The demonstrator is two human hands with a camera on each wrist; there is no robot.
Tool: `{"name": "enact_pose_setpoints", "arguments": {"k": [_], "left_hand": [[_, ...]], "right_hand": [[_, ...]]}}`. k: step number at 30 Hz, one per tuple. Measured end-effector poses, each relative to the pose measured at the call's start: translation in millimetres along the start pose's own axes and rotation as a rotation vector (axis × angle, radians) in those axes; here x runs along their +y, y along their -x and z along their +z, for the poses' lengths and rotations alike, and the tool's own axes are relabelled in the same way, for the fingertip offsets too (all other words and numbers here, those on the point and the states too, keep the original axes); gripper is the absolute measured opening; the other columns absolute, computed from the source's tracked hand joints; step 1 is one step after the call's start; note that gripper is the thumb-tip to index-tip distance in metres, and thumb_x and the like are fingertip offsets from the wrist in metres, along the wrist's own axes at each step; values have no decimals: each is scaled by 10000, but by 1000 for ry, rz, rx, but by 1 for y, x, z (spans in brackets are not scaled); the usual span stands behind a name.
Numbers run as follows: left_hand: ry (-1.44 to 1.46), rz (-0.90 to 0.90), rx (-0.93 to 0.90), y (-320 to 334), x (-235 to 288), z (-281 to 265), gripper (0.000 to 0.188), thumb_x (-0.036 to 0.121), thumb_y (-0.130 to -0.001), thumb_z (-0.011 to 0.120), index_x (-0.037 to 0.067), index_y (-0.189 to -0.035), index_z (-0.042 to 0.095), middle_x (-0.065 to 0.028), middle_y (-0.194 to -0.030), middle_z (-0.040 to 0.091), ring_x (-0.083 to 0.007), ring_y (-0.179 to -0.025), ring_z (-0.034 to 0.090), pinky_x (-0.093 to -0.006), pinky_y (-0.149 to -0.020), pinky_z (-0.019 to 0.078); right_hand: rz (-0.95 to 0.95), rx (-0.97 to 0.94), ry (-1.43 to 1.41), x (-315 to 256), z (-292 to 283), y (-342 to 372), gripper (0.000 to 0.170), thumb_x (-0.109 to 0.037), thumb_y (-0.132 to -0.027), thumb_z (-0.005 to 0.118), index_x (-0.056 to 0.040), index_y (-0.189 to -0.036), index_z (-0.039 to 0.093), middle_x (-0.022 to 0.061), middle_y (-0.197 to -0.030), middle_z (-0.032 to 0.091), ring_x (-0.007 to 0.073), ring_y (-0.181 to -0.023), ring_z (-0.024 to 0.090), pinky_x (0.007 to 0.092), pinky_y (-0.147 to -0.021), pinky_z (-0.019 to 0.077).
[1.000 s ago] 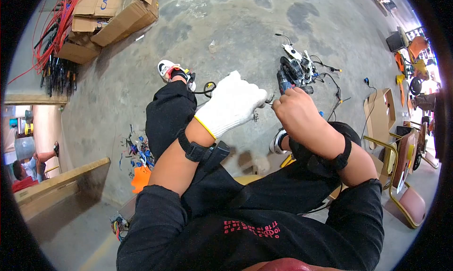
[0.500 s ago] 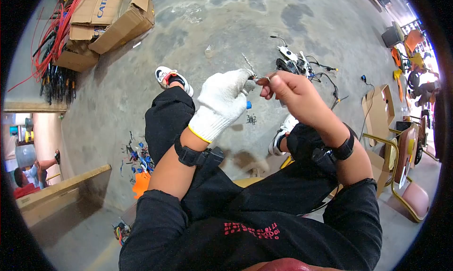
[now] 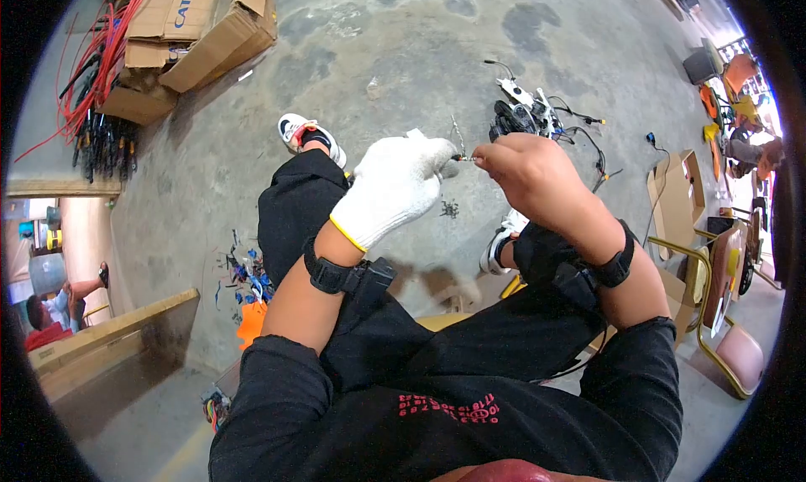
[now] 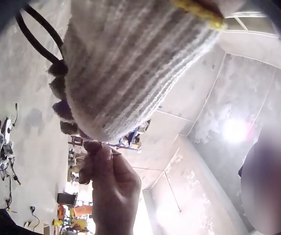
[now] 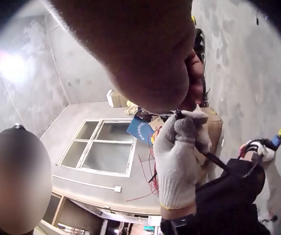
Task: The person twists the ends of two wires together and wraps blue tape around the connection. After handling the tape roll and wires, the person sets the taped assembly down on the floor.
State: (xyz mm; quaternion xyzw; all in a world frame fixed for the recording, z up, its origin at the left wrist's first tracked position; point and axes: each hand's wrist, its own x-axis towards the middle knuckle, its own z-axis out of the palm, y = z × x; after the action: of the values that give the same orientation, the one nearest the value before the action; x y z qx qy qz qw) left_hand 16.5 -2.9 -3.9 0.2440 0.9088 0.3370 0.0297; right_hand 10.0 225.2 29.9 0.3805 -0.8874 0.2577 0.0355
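Observation:
My left hand (image 3: 393,184), in a white knitted glove, has its fingers curled round a thin dark wire. A twisted strand (image 3: 457,131) stands up beyond the gloved fingertips. My bare right hand (image 3: 546,180) pinches the short end sticking out of the glove, its fingertips just right of the gloved ones. In the left wrist view, a black cable loop (image 4: 38,35) comes out beside the glove (image 4: 126,63), and the bare hand (image 4: 113,191) is below. The right wrist view shows the gloved hand (image 5: 176,164) against the bare fingers (image 5: 195,85); the pinched end is mostly hidden.
A heap of black and white parts with cables (image 3: 529,117) lies on the concrete floor beyond my right hand. Small dark scraps (image 3: 450,208) lie below the hands, blue scraps (image 3: 243,272) to the left. Cardboard boxes (image 3: 201,37) stand back left, chairs (image 3: 735,360) at right.
The twisted strand has come into view above the glove. My right hand has turned with its back up, and a reddish-brown piece seen at its fingers half a second ago is hidden.

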Motion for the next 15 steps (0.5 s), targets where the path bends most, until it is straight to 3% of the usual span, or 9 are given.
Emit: {"name": "enact_pose_setpoints", "arguments": {"k": [1, 4, 5, 7, 11, 13, 14, 15], "left_hand": [[103, -12, -20, 2, -1, 0, 209, 59, -834, 605, 49, -1017, 705, -166, -871, 710, -322, -778, 698, -372, -696, 530], [157, 0, -131, 1, -3, -3, 171, 56, -867, 589, 38, -987, 709, -181, -850, 701, -312, -763, 695, -355, -685, 520], [161, 0, -128, 1, -1, -5, 171, 56, -867, 589, 38, -987, 709, -181, -850, 701, -312, -763, 695, -355, -685, 520], [407, -201, -321, 0, 6, -13, 145, 69, -890, 590, 31, -967, 706, -179, -831, 696, -310, -761, 690, -354, -682, 516], [545, -175, -284, 2, 3, -8, 145, 86, -905, 590, 32, -982, 701, -175, -841, 695, -308, -756, 683, -356, -677, 514], [239, -49, 86, 1, 3, -2, 159, 67, -816, 594, 68, -943, 690, -186, -877, 697, -375, -851, 671, -426, -729, 525], [244, -52, 91, 1, 4, 0, 159, 67, -816, 594, 68, -943, 690, -186, -877, 697, -375, -851, 671, -426, -729, 525], [223, -68, 158, 1, 4, 1, 167, 64, -806, 593, 81, -939, 692, -176, -881, 701, -367, -857, 676, -426, -735, 529]], "right_hand": [[-139, -31, 139, 0, -3, -1, 114, -106, -882, 634, -27, -962, 648, 96, -734, 578, 296, -706, 602, 378, -616, 471], [-272, -96, 295, -14, -17, -6, 151, -68, -800, 678, -30, -937, 628, 79, -730, 541, 256, -739, 589, 382, -644, 461], [-274, -100, 296, -17, -21, -7, 151, -68, -800, 678, -30, -937, 628, 79, -730, 541, 256, -739, 589, 382, -644, 461], [-297, -178, 335, -20, -26, -9, 173, -72, -792, 679, -26, -952, 631, 74, -755, 562, 238, -767, 589, 357, -674, 461], [-311, -40, 264, -7, -17, -9, 185, -151, -818, 638, -58, -977, 653, 73, -813, 613, 236, -796, 603, 340, -684, 476], [-11, 212, 65, -4, -8, -10, 254, -289, -957, 602, -49, -1001, 671, 72, -866, 657, 214, -804, 621, 319, -660, 469], [-15, 205, 67, -6, -8, -9, 254, -289, -957, 602, -49, -1001, 671, 72, -866, 657, 214, -804, 621, 319, -660, 469], [358, 196, -272, -9, -7, -6, 379, -388, -998, 532, -38, -1002, 678, 74, -858, 670, 201, -778, 630, 307, -636, 468]]}}
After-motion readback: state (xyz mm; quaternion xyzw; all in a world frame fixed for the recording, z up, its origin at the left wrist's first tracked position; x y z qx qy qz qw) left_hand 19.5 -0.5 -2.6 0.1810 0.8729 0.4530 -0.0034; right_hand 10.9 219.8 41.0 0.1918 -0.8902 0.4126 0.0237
